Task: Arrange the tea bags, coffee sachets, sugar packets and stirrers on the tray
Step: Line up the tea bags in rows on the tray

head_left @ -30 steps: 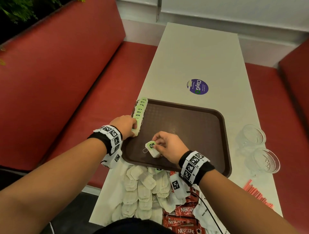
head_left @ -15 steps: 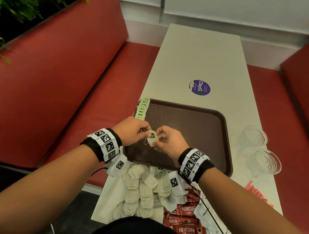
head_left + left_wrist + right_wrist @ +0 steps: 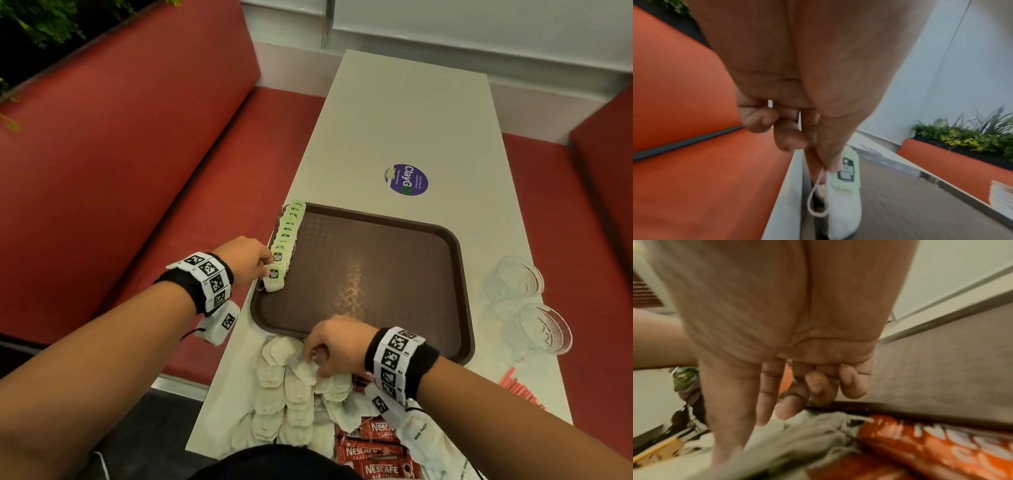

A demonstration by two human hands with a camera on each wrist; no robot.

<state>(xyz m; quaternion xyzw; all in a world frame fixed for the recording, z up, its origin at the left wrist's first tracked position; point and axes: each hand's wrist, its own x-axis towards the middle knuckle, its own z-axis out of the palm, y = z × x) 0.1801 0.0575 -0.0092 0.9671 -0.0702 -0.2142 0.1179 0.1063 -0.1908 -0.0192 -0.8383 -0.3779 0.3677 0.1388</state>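
Observation:
A brown tray lies on the white table. Along its left rim runs a row of tea bags with green tags. My left hand pinches one more tea bag by its top at the near end of that row; in the left wrist view this tea bag hangs from my left hand over the tray's edge, its string looped. My right hand is down on the loose tea bag pile, thumb and index finger pinching a tea bag.
Red coffee sachets and white sugar packets lie at the near edge. Red stirrers lie at the right, beyond them two glass bowls. A purple sticker marks the far table. Red benches flank both sides.
The tea bag passed from my right hand to my left, which carried it to the near end of the row. My right hand dropped back to the pile.

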